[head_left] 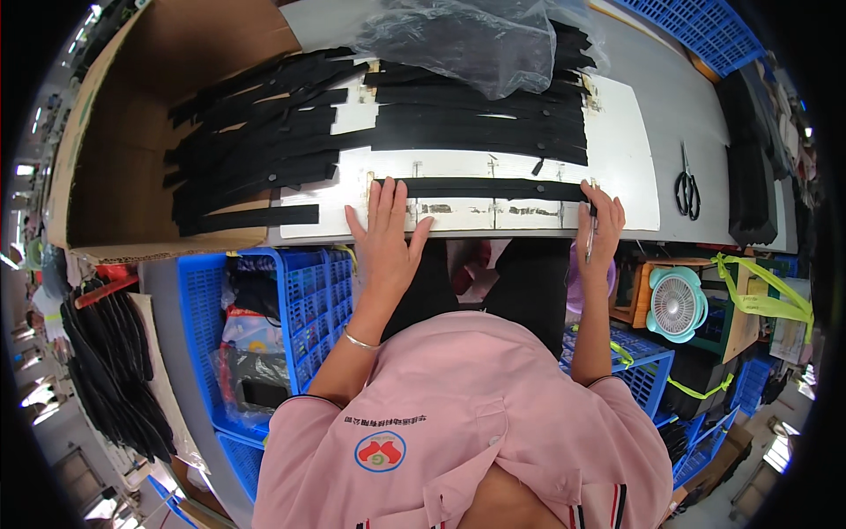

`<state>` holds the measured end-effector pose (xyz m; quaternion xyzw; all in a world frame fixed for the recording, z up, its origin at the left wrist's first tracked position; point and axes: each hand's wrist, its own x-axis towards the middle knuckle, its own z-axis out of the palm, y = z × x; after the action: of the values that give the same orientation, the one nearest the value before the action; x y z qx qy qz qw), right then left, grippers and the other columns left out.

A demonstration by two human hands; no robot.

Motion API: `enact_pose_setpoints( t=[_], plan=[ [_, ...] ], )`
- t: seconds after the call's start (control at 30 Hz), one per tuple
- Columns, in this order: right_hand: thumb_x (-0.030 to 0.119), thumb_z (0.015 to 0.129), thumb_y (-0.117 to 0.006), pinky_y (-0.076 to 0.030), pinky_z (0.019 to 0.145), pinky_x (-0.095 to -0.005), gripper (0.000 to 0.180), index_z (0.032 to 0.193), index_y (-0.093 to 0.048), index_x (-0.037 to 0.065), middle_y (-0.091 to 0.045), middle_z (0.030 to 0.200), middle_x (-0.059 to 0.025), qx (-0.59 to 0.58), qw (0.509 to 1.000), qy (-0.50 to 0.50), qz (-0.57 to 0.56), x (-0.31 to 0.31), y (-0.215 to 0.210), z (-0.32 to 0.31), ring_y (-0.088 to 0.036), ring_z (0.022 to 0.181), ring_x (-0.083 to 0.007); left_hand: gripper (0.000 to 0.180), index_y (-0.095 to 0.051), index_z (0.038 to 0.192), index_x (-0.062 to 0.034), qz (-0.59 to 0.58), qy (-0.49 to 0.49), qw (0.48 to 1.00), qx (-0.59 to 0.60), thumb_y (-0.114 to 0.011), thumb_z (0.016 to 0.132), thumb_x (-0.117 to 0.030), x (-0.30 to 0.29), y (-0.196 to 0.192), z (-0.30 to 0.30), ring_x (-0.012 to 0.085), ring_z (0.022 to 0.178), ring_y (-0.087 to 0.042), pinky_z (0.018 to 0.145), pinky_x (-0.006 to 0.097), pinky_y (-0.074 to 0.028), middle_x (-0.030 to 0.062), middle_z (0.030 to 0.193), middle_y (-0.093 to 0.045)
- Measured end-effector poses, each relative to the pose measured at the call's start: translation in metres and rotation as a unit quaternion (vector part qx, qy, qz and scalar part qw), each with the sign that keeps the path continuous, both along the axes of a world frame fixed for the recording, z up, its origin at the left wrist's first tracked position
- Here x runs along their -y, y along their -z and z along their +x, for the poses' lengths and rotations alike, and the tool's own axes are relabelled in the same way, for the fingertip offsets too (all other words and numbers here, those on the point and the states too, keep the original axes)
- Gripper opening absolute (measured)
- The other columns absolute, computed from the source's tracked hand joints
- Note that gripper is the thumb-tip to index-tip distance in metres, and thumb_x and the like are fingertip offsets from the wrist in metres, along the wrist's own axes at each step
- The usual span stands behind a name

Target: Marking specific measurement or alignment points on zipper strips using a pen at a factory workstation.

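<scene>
A single black zipper [476, 189] lies straight across a white marked board [626, 141], with a small slider towards its right end. My left hand [385, 220] rests flat at the zipper's left end, fingers stretched out and tips on the tape. At the other end, the fingertips of my right hand [603, 227] touch the zipper. A slim silver pen [589, 238] is held in that hand, its point upward. Beyond the zipper, more black zippers [476, 128] lie side by side in rows on the board.
An open cardboard box [123, 159] stands at the left, black zippers [256, 167] spilling over its edge. Clear plastic film [467, 44] covers the far zippers. Black scissors [686, 189] lie at the right. Below the table are a blue crate [291, 309] and a small turquoise fan [677, 304].
</scene>
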<state>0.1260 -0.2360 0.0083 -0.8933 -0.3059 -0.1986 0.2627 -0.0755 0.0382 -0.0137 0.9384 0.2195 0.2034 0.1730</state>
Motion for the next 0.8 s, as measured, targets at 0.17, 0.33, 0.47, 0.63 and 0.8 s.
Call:
enact_pose_setpoints(
  t=[0.17, 0.33, 0.47, 0.63, 0.8],
  plan=[
    [0.014, 0.103, -0.057, -0.044, 0.109, -0.0385, 0.022, 0.116, -0.073, 0.005, -0.072, 0.119, -0.0077, -0.112, 0.985, -0.111, 0.065, -0.069, -0.031, -0.026, -0.063, 0.113, -0.0240, 0.067, -0.053, 0.147, -0.0024, 0.004, -0.004, 0.999, 0.044, -0.074, 0.092, -0.035, -0.002, 0.003, 0.001, 0.0331, 0.150, -0.038, 0.121, 0.062, -0.013, 0.0137, 0.155, -0.049],
    [0.018, 0.101, -0.064, -0.050, 0.074, -0.0244, 0.022, 0.107, -0.074, -0.001, -0.072, 0.087, -0.0036, -0.397, 0.860, -0.203, 0.249, -0.151, -0.029, -0.046, -0.063, 0.082, -0.0090, 0.066, -0.056, 0.145, -0.0047, 0.006, -0.009, 0.999, 0.053, -0.075, 0.090, -0.036, -0.003, 0.004, 0.001, 0.0319, 0.148, -0.040, 0.120, 0.060, -0.017, 0.0127, 0.153, -0.052],
    [0.020, 0.100, -0.067, -0.052, 0.065, -0.0267, 0.024, 0.102, -0.075, -0.002, -0.075, 0.090, -0.0073, -0.422, 0.841, -0.207, 0.266, -0.189, -0.001, -0.048, -0.068, 0.068, -0.0145, 0.066, -0.057, 0.145, -0.0063, 0.008, -0.007, 0.998, 0.065, -0.076, 0.090, -0.038, -0.002, 0.004, 0.001, 0.0309, 0.148, -0.042, 0.120, 0.059, -0.018, 0.0123, 0.152, -0.054],
    [0.024, 0.099, -0.067, -0.053, 0.066, -0.0301, 0.027, 0.098, -0.075, -0.002, -0.075, 0.088, -0.0108, -0.351, 0.896, -0.213, 0.166, -0.198, 0.009, -0.050, -0.071, 0.070, -0.0212, 0.066, -0.058, 0.144, -0.0063, 0.009, -0.013, 0.997, 0.070, -0.075, 0.090, -0.039, -0.003, 0.001, 0.000, 0.0313, 0.146, -0.043, 0.119, 0.059, -0.019, 0.0122, 0.150, -0.055],
    [0.025, 0.098, -0.067, -0.053, 0.065, -0.0327, 0.025, 0.097, -0.077, 0.002, -0.075, 0.086, -0.0091, -0.305, 0.921, -0.205, 0.127, -0.201, 0.009, -0.053, -0.071, 0.070, -0.0259, 0.065, -0.058, 0.143, -0.0056, 0.012, -0.017, 0.997, 0.076, -0.075, 0.090, -0.039, -0.002, 0.003, 0.000, 0.0314, 0.145, -0.045, 0.119, 0.058, -0.019, 0.0122, 0.148, -0.057]
  ],
)
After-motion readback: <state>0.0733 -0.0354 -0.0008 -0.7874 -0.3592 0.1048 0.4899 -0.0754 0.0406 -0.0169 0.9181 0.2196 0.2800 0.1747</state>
